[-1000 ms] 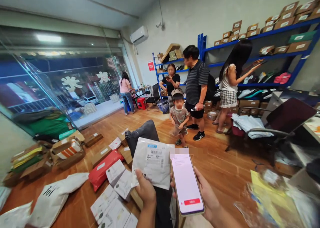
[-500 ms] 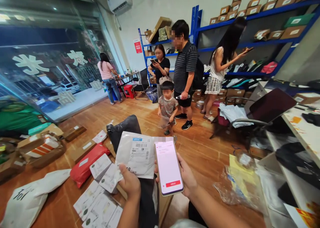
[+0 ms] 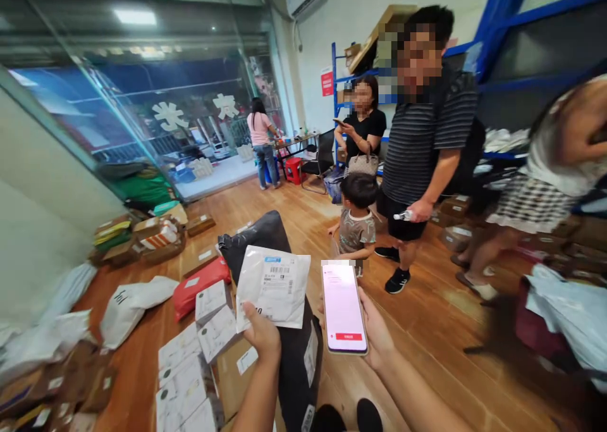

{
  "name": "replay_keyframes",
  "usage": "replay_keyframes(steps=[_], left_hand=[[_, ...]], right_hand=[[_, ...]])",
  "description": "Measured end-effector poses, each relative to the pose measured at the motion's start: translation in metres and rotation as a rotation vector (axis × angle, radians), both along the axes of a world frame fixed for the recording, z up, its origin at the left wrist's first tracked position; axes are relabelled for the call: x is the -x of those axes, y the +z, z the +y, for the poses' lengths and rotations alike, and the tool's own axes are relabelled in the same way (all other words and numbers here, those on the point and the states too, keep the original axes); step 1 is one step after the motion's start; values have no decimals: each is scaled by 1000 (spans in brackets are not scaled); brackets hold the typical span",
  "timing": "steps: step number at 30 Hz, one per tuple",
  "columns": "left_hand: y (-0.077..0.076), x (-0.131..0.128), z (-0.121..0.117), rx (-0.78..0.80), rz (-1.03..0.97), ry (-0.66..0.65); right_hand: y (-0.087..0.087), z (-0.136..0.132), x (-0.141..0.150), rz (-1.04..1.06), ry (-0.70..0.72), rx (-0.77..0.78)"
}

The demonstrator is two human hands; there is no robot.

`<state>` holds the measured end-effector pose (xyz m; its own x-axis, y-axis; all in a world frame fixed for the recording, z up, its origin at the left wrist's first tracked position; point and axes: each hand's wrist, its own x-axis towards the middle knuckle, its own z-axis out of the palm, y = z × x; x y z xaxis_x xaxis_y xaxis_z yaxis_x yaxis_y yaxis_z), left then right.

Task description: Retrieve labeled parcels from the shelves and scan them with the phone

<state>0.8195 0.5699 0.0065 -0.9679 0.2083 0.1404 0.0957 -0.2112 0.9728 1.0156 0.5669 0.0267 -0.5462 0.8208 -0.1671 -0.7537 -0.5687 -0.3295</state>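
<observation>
My left hand [image 3: 263,335] is closed on the lower corner of a white plastic mail parcel [image 3: 275,286] with a barcode label, held upright in front of me. My right hand [image 3: 377,333] grips a smartphone [image 3: 343,307] whose lit screen is pale pink with a red button near the bottom. The phone stands just right of the parcel. Below both lies a large black bag [image 3: 284,312] on the wooden floor.
White boxes [image 3: 190,369], a red parcel [image 3: 199,284], white bags [image 3: 128,305] and cardboard boxes [image 3: 142,239] cover the floor at left. A child [image 3: 356,223], a person in a striped shirt [image 3: 422,147] and other people stand ahead. Blue shelves [image 3: 521,33] line the right wall.
The view has swung and moved closer to the people, who now look larger. Both hands keep the parcel and the phone in the same grip.
</observation>
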Motion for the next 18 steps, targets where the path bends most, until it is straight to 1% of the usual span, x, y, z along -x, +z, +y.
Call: replay_keyframes(steps=[2, 4, 7, 10, 12, 14, 16, 18], left_hand=[[2, -6, 23, 3, -5, 32], [3, -7, 44, 19, 1, 52], [4, -1, 77, 15, 50, 70], [4, 11, 118, 9, 115, 82], [1, 25, 151, 9, 127, 92], [-4, 46, 188, 36, 93, 122], [-11, 74, 228, 82, 36, 147], [-18, 109, 271, 102, 26, 111]], right_hand=[[-2, 32, -4, 0, 41, 26], [-4, 59, -1, 8, 97, 38], [-6, 95, 10, 23, 161, 28], [-7, 135, 25, 34, 207, 21], [-7, 168, 39, 36, 221, 13], [-9, 207, 59, 41, 228, 3], [-13, 253, 87, 56, 227, -4], [-16, 305, 124, 66, 217, -1]])
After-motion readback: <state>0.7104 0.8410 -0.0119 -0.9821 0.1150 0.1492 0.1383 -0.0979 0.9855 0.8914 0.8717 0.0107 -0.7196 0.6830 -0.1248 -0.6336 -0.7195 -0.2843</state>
